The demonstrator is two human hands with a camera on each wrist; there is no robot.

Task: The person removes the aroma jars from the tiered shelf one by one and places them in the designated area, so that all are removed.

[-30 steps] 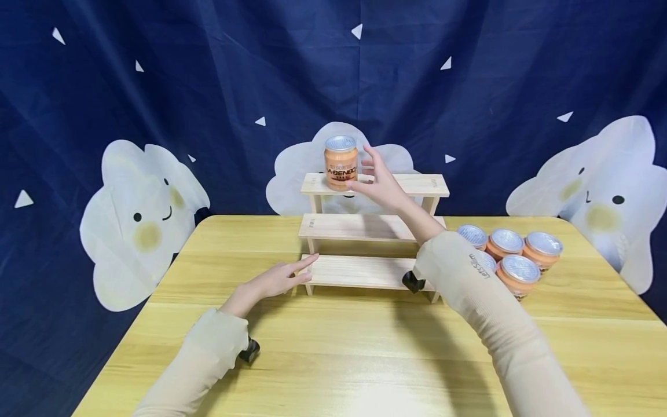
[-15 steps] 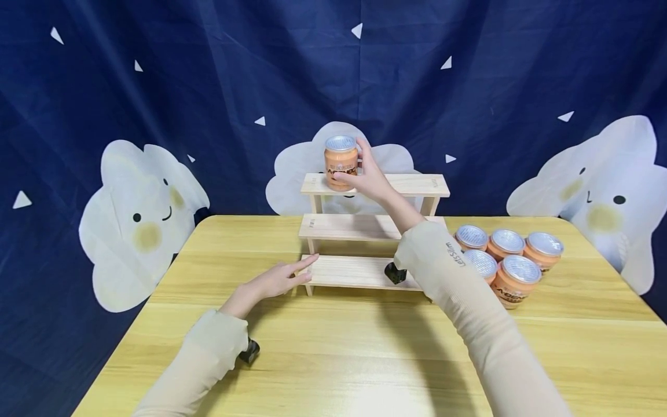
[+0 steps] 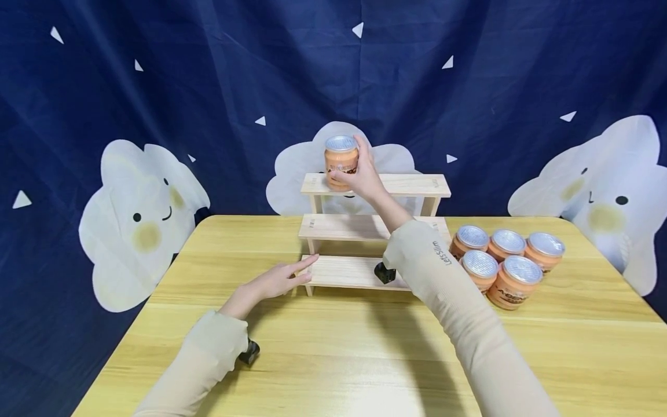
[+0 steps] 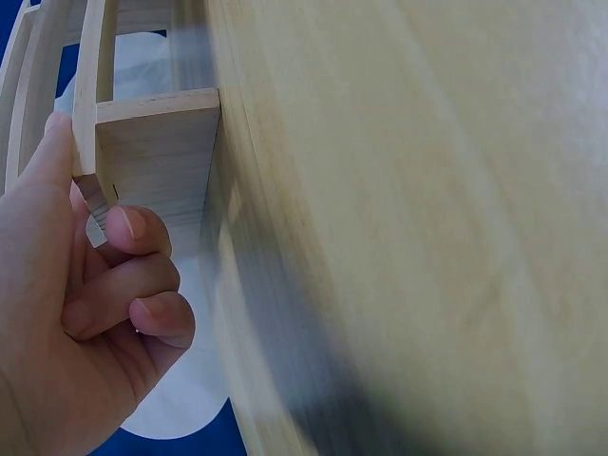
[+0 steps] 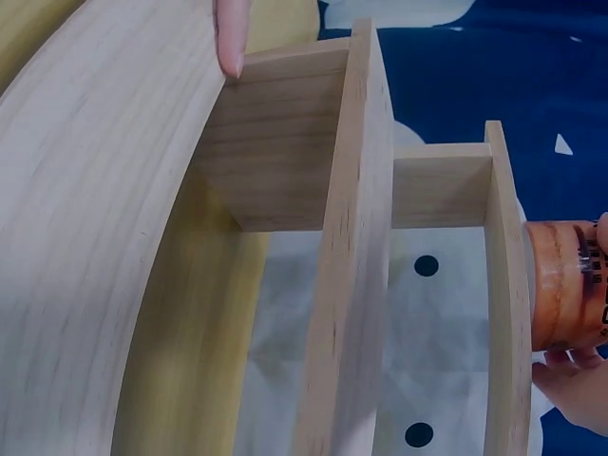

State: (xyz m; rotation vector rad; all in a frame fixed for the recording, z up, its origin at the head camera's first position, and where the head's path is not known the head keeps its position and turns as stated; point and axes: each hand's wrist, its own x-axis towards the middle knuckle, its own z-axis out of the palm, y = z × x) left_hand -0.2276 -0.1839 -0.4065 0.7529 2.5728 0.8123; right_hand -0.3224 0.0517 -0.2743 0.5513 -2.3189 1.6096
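Note:
An orange jar (image 3: pixel 339 159) with a silver lid stands upright at the left end of the top board of a three-tier wooden shelf (image 3: pixel 341 271). My right hand (image 3: pixel 367 178) grips that jar from its right side, thumb across the front and fingers behind. The right wrist view catches only part of the jar (image 5: pixel 559 285) at its edge. At the lowest board's left end is my left hand (image 3: pixel 275 281). In the left wrist view, this hand (image 4: pixel 57 294) pinches the board's end between thumb and curled fingers.
Several more orange jars (image 3: pixel 516 284) with silver lids stand grouped on the wooden table (image 3: pixel 323 347), right of the shelf. A dark blue curtain (image 3: pixel 234 69) with white cloud shapes hangs behind the table's far edge.
My right hand has moved left from beside the jar and wrapped round it. The jar stays in place, and my left hand keeps its position on the shelf.

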